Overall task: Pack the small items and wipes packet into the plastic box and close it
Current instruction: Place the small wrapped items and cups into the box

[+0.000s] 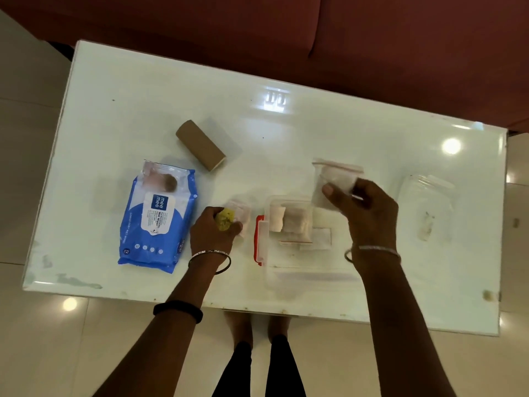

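While aloft, right hand point(369, 213) (with pouch point(335, 181)).

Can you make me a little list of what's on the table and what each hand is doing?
table: white and shiny
plastic box: clear, open, red clip on its left side
inside the box: a few small white packets
lid: clear, lying apart, right of the box
wipes packet: blue, flat on the table left of the box, not packed yet
cardboard tube: lying on its side behind the wipes packet
left hand: grips a small yellow thing
right hand: pinches a small zip bag
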Demonstrator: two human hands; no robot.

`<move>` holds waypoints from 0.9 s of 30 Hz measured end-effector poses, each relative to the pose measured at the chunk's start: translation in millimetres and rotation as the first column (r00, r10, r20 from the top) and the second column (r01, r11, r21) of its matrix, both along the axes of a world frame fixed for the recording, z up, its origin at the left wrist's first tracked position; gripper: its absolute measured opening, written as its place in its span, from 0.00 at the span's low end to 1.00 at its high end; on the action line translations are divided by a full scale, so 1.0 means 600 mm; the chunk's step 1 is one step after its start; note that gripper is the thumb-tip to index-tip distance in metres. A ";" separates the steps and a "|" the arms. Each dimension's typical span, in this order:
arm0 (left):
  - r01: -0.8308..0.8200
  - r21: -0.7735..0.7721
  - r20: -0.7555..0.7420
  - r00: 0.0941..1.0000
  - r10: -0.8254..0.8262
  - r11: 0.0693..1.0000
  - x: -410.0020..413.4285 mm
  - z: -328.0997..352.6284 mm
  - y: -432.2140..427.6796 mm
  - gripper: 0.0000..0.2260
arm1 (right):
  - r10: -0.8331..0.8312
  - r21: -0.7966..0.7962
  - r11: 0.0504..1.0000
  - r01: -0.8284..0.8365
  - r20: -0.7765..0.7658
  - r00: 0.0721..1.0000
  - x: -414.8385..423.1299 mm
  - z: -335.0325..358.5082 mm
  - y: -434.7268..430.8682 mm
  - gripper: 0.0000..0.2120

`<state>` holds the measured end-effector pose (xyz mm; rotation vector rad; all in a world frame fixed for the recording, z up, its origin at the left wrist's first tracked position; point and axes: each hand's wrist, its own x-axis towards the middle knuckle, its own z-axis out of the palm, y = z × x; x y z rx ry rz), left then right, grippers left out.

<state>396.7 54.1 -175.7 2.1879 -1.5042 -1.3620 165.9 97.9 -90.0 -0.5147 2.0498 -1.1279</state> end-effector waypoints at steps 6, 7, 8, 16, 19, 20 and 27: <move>-0.133 -0.046 -0.045 0.990 0.131 0.990 0.011 0.013 0.008 0.22 | -0.074 0.291 0.953 0.086 -0.053 0.996 -0.019 -0.037 0.130 0.21; -0.150 -0.061 -0.038 0.988 0.148 0.987 0.015 0.018 0.009 0.23 | -0.052 0.331 0.940 0.080 -0.094 0.994 -0.017 -0.046 0.134 0.21; -0.165 -0.076 -0.043 0.986 0.162 0.983 0.018 0.024 0.011 0.23 | -0.032 0.355 0.932 0.079 -0.139 0.990 -0.014 -0.055 0.133 0.20; -0.233 -0.108 -0.202 0.957 0.209 0.966 0.013 0.092 0.037 0.22 | 0.001 0.412 0.909 0.061 -0.148 0.989 0.002 -0.118 0.081 0.19; -0.249 -0.118 -0.271 0.939 0.210 0.961 -0.005 0.117 0.043 0.19 | -0.030 0.380 0.923 0.064 -0.093 0.995 -0.001 -0.123 0.079 0.18; -0.259 -0.115 -0.306 0.928 0.214 0.959 -0.014 0.124 0.046 0.18 | -0.014 0.379 0.924 0.050 -0.098 0.995 -0.002 -0.122 0.080 0.18; -0.171 -0.074 -0.409 0.904 0.126 0.982 -0.095 0.150 0.077 0.22 | -0.027 0.200 0.979 0.034 -0.036 0.999 -0.009 -0.047 0.112 0.12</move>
